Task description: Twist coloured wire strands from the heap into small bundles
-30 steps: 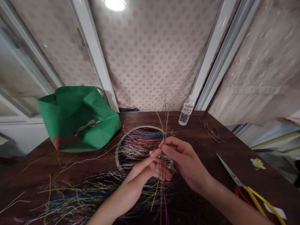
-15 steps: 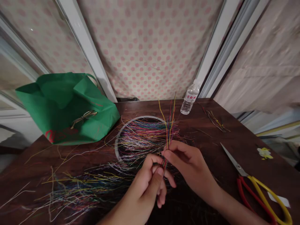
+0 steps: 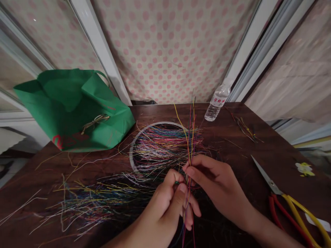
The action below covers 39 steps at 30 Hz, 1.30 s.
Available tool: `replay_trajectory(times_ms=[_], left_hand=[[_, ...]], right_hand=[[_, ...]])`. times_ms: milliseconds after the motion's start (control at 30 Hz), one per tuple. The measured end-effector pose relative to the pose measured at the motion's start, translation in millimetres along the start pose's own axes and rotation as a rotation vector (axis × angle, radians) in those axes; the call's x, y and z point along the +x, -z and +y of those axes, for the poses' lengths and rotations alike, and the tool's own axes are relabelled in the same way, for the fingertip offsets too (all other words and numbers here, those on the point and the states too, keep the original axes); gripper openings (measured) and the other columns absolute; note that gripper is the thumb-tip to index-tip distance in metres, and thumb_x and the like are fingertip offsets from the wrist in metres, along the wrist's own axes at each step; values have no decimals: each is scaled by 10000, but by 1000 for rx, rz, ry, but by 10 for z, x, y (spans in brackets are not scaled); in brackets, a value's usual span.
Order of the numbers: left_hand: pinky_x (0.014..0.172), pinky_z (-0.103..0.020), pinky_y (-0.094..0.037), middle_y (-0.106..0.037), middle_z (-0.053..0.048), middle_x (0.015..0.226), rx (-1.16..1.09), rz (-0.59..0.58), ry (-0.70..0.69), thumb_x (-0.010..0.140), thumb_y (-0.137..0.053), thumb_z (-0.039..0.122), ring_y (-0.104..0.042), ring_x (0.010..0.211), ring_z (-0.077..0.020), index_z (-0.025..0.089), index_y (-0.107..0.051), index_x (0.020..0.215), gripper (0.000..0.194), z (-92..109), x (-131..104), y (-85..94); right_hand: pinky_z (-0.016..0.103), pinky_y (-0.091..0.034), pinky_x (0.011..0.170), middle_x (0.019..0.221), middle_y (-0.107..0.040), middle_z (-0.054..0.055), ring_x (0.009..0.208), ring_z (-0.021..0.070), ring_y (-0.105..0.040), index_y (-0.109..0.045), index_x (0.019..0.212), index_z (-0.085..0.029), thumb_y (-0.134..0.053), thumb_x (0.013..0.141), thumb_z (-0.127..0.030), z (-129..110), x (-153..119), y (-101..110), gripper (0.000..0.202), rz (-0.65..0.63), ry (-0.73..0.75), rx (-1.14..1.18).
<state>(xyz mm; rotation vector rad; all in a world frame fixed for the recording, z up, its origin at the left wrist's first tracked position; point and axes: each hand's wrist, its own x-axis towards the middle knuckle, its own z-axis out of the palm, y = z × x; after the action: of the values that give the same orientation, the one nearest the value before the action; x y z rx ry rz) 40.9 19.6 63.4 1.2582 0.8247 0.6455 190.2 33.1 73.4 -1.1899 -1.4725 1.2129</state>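
Note:
A small upright bundle of thin coloured wires (image 3: 190, 141), yellow, red, purple and dark, runs through both my hands at the table's middle. My left hand (image 3: 173, 196) pinches it low between thumb and index finger, the other fingers curled behind; a bit of green shows at the pinch. Just above, my right hand (image 3: 212, 182) grips the same bundle between thumb and fingertips. Loose ends hang below my left hand. Behind them lies a round grey-rimmed hoop or tray (image 3: 131, 156) heaped with cut wires (image 3: 165, 148). Another wire pile (image 3: 103, 203) spreads to the left.
A green bag (image 3: 74, 110) with glasses (image 3: 95, 122) on it stands at the back left. A water bottle (image 3: 217, 101) is at the back right. Scissors (image 3: 274, 187) with red and yellow handles, a flower-shaped piece (image 3: 305, 169) and a few wires (image 3: 244, 129) lie to the right.
The view has shifted slightly. The wire bundle now extends farther below my left hand, with loose ends hanging down. Both hands keep their hold close together.

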Motion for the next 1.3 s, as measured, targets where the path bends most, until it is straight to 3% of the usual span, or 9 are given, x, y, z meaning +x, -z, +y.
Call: replay_trajectory(times_ms=[333,800,1300], left_hand=[[672,-285,-485,-610,-27,696,50,13,-51,982,-306,301,-551,623,-119,191,-398,828,210,48,-41,39],[675,-288,-498,-634,-41,708,98,5,-85,979,-295,278,-591,630,-126,186,-405,858,188,25,-19,44],[641,-273,-505,-615,-25,648,67,-16,-66,967,-324,275,-558,553,-112,197,-389,808,189,48,7,52]], right_hand=[[172,-427,583,660,-564,-40,622,74,-511,-602,766,-176,-539,887,-247,9,22,29,154,-47,22,3],[184,-419,553,642,-575,-40,595,77,-525,-603,746,-177,-536,875,-219,-5,33,28,151,-22,35,-62],[201,-403,553,660,-554,-27,614,90,-490,-594,744,-164,-539,885,-265,-20,71,105,182,-136,-8,-88]])
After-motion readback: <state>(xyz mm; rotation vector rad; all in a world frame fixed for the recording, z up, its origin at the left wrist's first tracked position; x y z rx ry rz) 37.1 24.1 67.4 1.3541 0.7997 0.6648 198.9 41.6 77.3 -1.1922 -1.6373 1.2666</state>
